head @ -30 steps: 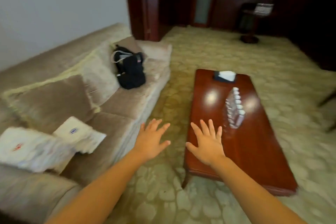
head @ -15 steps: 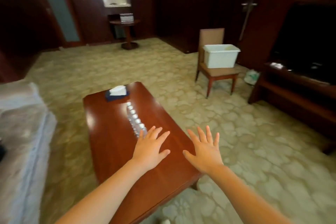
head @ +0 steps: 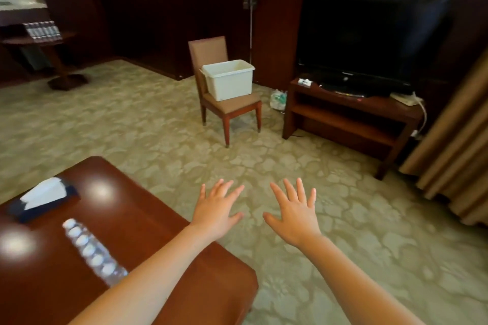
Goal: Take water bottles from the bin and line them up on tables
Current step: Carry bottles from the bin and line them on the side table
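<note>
A white plastic bin [head: 228, 79] stands on the seat of a brown chair [head: 211, 51] across the carpet; its inside is hidden. Several clear water bottles [head: 91, 250] with white caps form a row on the dark wooden coffee table [head: 148, 224] at lower left. Another row of bottles [head: 42, 31] stands on a round side table [head: 39, 41] at far left. My left hand [head: 217, 210] and my right hand [head: 294, 212] hover over the carpet, palms down, fingers spread, holding nothing, well short of the bin.
A tissue box [head: 43, 199] lies on the coffee table's far end. A TV [head: 369, 39] sits on a low wooden stand [head: 351, 113] at right, with a pack of bottles [head: 278, 99] on the floor beside it. Curtains [head: 454, 145] hang at far right.
My view has swung right, from the sofa to the chair, bin and TV. Both hands stay spread and empty and now hover over carpet instead of the coffee table.
</note>
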`<control>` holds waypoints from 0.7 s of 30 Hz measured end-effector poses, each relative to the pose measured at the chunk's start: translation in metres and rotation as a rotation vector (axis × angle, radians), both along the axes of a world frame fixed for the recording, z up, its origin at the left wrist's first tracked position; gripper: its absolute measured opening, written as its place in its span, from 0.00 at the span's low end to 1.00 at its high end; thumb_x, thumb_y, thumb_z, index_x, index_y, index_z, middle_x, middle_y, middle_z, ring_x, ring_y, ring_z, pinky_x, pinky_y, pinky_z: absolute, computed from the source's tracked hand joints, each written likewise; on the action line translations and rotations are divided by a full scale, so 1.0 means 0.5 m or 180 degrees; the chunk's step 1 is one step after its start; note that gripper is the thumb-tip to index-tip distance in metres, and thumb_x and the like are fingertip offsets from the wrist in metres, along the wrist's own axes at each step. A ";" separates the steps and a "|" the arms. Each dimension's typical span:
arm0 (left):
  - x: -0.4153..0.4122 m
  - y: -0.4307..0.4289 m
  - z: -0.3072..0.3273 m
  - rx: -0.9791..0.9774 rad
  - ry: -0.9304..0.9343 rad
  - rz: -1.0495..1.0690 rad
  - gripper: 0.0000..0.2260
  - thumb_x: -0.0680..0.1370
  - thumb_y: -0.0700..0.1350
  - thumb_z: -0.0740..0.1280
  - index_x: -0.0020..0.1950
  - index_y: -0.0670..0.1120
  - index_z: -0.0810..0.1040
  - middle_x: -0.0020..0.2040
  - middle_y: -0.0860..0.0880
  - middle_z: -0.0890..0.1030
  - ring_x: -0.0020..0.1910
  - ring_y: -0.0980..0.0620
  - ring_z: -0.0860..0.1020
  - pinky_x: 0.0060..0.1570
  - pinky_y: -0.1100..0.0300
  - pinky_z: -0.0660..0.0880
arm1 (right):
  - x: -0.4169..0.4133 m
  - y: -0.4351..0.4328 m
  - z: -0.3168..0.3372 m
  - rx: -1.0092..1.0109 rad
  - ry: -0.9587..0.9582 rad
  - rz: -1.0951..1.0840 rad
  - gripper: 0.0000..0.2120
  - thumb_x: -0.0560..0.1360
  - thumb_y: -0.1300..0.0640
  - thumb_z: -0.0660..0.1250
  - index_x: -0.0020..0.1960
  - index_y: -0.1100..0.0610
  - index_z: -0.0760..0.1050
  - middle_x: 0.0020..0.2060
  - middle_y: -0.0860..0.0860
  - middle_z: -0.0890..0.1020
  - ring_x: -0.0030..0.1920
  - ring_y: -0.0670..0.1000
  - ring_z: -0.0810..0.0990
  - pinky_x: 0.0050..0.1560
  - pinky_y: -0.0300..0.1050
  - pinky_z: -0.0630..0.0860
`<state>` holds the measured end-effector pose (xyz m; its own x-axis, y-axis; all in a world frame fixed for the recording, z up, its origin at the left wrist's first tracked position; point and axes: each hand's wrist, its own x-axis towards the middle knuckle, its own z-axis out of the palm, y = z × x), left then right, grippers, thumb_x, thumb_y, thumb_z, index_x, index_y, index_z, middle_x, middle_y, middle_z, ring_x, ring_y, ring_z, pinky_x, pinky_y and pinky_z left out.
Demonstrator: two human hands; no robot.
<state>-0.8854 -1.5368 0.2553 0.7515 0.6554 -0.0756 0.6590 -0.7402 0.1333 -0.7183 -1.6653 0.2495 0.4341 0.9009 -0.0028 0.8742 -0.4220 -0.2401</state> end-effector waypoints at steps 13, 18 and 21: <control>0.490 0.266 -0.015 -0.0010 -0.0073 0.0157 0.31 0.79 0.63 0.58 0.79 0.60 0.50 0.80 0.52 0.51 0.80 0.47 0.46 0.76 0.41 0.42 | 0.495 0.289 0.005 -0.0073 -0.0193 0.0142 0.37 0.78 0.35 0.55 0.81 0.45 0.45 0.81 0.53 0.47 0.79 0.61 0.35 0.75 0.66 0.33; 0.644 0.344 0.005 0.0104 -0.0053 0.0311 0.32 0.79 0.65 0.56 0.79 0.60 0.47 0.81 0.53 0.47 0.79 0.46 0.42 0.75 0.38 0.39 | 0.670 0.398 0.027 -0.0084 -0.0246 0.0358 0.37 0.78 0.35 0.55 0.81 0.44 0.45 0.81 0.54 0.47 0.79 0.61 0.35 0.73 0.65 0.31; 0.708 0.401 0.007 0.0159 0.0078 0.0418 0.33 0.78 0.67 0.54 0.79 0.61 0.44 0.81 0.53 0.44 0.79 0.44 0.39 0.74 0.36 0.35 | 0.744 0.470 0.016 -0.0076 -0.0183 0.0452 0.37 0.78 0.35 0.55 0.81 0.44 0.45 0.81 0.54 0.47 0.79 0.60 0.35 0.73 0.66 0.31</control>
<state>-0.5312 -1.3361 0.2589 0.6573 0.7514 -0.0577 0.7532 -0.6527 0.0810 -0.3463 -1.4302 0.2577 0.3023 0.9532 -0.0038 0.9376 -0.2981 -0.1793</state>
